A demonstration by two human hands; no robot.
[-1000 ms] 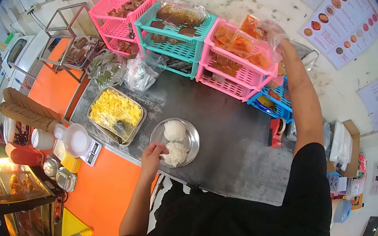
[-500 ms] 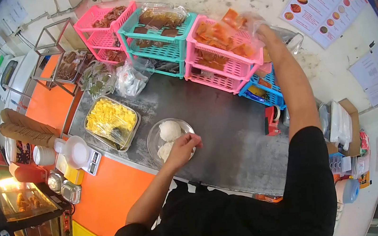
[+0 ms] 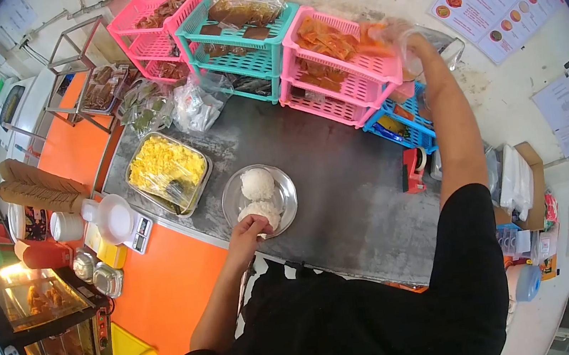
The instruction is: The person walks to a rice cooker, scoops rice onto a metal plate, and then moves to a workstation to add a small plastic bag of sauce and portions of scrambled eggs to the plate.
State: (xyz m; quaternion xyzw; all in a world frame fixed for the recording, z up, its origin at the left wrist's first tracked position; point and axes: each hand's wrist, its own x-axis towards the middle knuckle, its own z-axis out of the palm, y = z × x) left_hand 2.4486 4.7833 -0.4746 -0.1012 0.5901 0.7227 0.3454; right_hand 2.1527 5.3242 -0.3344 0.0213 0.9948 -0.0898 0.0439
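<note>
A round metal plate [image 3: 288, 206] on the dark worktop bears two white rice mounds [image 3: 257, 184]. My left hand [image 3: 249, 232] is over its near-left rim, beside the nearer mound. Its fingers are drawn together; whether they pinch anything is hidden. My right hand [image 3: 412, 46] reaches to the right end of the pink basket rack [image 3: 353, 100]. Clear plastic surrounds its fingers, which are closed on a clear plastic packet of orange food [image 3: 375, 38] above the top basket. Other orange packets [image 3: 323, 36] lie in that basket.
Left of the plate stands a tray of yellow food [image 3: 166, 166] under clear film. Behind are a teal basket rack [image 3: 240, 61] and another pink rack [image 3: 144, 41]. A red tape dispenser [image 3: 413, 171] and blue basket [image 3: 403, 126] are at right, a kitchen scale [image 3: 139, 232] at left.
My left hand has moved from the plate's right side to its near-left rim. The orange packet at my right hand has come lower and closer to the basket's right end.
</note>
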